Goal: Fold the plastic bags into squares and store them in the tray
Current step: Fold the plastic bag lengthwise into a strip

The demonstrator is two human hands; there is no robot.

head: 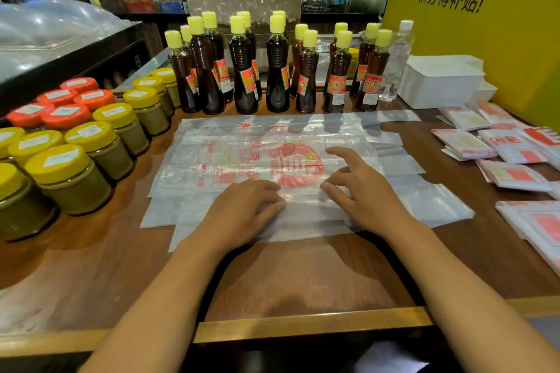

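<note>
Shop counter of brown wood (303,275), both hands on a spread plastic bag.

Nearest the counter's front edge, the left hand (242,209) lay with fingers bent, tips pressed on the clear bag (242,160); whether they pinched it could not be told. Just beside it, the right hand (360,191) rested fingers spread and loosely bent, touching the film. Red-printed, the bag lay flat beneath and beyond both hands, long axis running left-right across the counter. Folded bag squares (500,157) sat near the counter's right side, a white tray (439,82) behind them. Yellow-lidded jars (72,172) stood at its left, capped sauce bottles (245,70) along its far edge.
</note>
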